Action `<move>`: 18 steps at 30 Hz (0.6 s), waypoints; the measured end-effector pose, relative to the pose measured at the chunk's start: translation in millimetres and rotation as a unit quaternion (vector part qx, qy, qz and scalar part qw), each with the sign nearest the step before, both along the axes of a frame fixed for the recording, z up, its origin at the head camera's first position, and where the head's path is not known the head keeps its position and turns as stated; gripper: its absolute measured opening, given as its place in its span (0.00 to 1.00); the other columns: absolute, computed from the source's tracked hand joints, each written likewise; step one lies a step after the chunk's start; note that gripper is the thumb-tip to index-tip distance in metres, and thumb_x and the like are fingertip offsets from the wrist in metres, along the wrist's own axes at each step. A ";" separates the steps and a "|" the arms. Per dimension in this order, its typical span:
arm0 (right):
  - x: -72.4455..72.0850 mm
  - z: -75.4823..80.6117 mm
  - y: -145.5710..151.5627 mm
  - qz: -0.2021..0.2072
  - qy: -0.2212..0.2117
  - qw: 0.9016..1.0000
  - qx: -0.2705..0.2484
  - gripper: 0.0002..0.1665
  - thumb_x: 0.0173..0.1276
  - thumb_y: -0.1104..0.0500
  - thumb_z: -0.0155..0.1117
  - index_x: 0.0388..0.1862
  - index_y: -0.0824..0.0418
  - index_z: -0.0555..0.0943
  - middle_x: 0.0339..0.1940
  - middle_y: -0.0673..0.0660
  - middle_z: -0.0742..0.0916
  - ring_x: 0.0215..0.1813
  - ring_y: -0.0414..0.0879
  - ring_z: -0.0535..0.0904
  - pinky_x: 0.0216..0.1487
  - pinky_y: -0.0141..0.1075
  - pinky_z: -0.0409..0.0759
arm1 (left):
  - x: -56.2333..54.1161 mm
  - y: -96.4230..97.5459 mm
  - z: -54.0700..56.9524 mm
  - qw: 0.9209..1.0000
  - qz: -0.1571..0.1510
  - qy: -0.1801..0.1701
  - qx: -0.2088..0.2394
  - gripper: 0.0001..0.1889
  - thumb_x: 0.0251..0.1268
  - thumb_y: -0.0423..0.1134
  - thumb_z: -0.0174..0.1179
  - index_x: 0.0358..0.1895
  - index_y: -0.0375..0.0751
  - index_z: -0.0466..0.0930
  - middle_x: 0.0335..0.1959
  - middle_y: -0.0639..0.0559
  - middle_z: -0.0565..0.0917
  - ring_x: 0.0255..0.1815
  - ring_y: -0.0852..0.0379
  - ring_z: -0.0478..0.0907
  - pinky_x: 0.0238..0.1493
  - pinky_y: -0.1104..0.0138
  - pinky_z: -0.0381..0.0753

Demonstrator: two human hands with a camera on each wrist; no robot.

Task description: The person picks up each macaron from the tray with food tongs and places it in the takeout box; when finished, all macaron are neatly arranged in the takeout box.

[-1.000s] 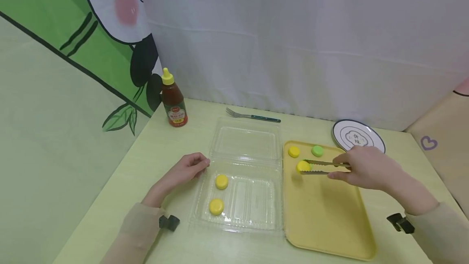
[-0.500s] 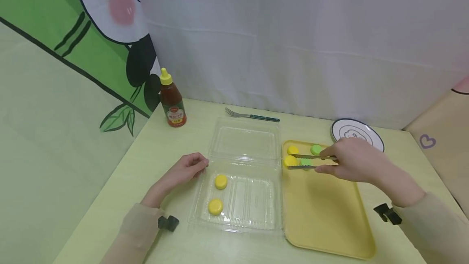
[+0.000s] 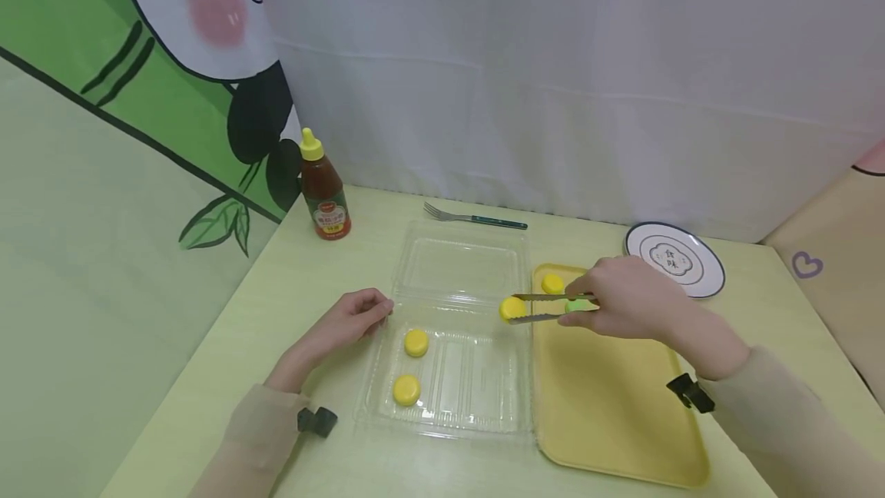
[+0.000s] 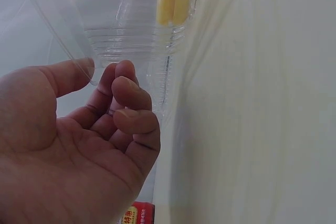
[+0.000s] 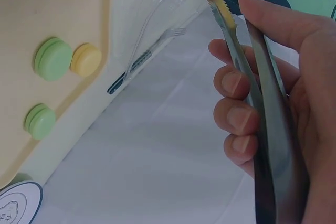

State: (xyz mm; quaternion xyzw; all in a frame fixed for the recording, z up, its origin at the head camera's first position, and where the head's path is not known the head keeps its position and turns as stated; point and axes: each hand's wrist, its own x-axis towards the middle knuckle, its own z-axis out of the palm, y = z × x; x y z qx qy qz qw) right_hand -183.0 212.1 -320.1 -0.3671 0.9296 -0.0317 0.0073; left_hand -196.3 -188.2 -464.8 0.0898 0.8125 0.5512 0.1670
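There are four yellow macarons [image 3: 406, 390], two green macarons [image 5: 54, 59], one pair of metal tongs [image 5: 273, 98], one clear clamshell container [image 3: 473, 383], one yellow tray [image 3: 611, 394], one green-handled fork [image 3: 484, 220], one rimmed plate [image 3: 671, 258], one yellow-capped sauce bottle [image 3: 326, 202], one left hand [image 3: 354, 315] and one right hand [image 3: 628, 296]

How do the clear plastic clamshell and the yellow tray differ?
The clamshell is transparent; the tray is opaque yellow. The clamshell has an open lid; the tray has none. The clamshell holds two yellow macarons; the tray holds one yellow macaron and two green ones. Both are rectangular, on the table.
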 end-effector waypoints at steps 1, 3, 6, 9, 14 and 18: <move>-0.8 -2.0 -2.9 0.003 0.001 1.000 0.002 0.30 0.61 0.43 0.74 0.15 0.46 0.61 0.16 0.40 0.55 0.20 0.33 0.50 0.23 0.32 0.51 | -1.0 -0.4 -1.4 1.000 -0.001 0.000 0.000 0.15 0.78 0.45 0.53 0.46 0.33 0.78 0.26 0.48 0.74 0.28 0.54 0.68 0.28 0.69 0.67; -2.6 -6.1 -8.2 0.009 0.001 1.000 0.008 0.28 0.60 0.44 0.74 0.16 0.46 0.63 0.16 0.40 0.56 0.20 0.34 0.50 0.23 0.32 0.51 | -2.9 -1.3 -4.1 1.000 -0.002 0.001 0.001 0.15 0.78 0.45 0.53 0.46 0.33 0.78 0.26 0.48 0.74 0.28 0.54 0.68 0.28 0.69 0.67; -4.2 -12.5 -14.2 0.014 -0.002 1.000 0.016 0.27 0.60 0.44 0.74 0.16 0.46 0.65 0.16 0.40 0.55 0.21 0.34 0.50 0.23 0.32 0.50 | -4.1 -1.9 -6.4 1.000 -0.003 0.003 0.001 0.15 0.78 0.45 0.53 0.45 0.33 0.78 0.26 0.49 0.73 0.28 0.54 0.68 0.28 0.69 0.67; -5.0 -18.0 -19.3 0.021 -0.003 1.000 0.014 0.20 0.60 0.43 0.74 0.19 0.47 0.74 0.15 0.38 0.61 0.20 0.33 0.53 0.22 0.32 0.54 | -4.9 -2.2 -7.4 1.000 -0.006 0.003 0.003 0.15 0.78 0.45 0.53 0.45 0.33 0.78 0.26 0.49 0.73 0.28 0.54 0.68 0.29 0.69 0.67; -5.3 -25.9 -28.7 0.029 -0.009 0.999 0.011 0.12 0.61 0.43 0.74 0.28 0.48 0.84 0.15 0.39 0.70 0.20 0.33 0.60 0.22 0.32 0.62 | -6.0 -2.9 -9.1 1.000 -0.011 0.005 0.005 0.15 0.78 0.44 0.53 0.45 0.33 0.78 0.26 0.49 0.73 0.28 0.54 0.68 0.29 0.69 0.67; -6.8 -31.5 -36.8 0.028 -0.017 0.999 0.013 0.12 0.60 0.43 0.74 0.30 0.49 0.86 0.15 0.39 0.71 0.20 0.34 0.62 0.23 0.32 0.63 | -7.0 -3.6 -10.0 1.000 -0.009 0.004 0.006 0.15 0.78 0.44 0.53 0.45 0.32 0.78 0.26 0.49 0.73 0.28 0.54 0.68 0.28 0.69 0.67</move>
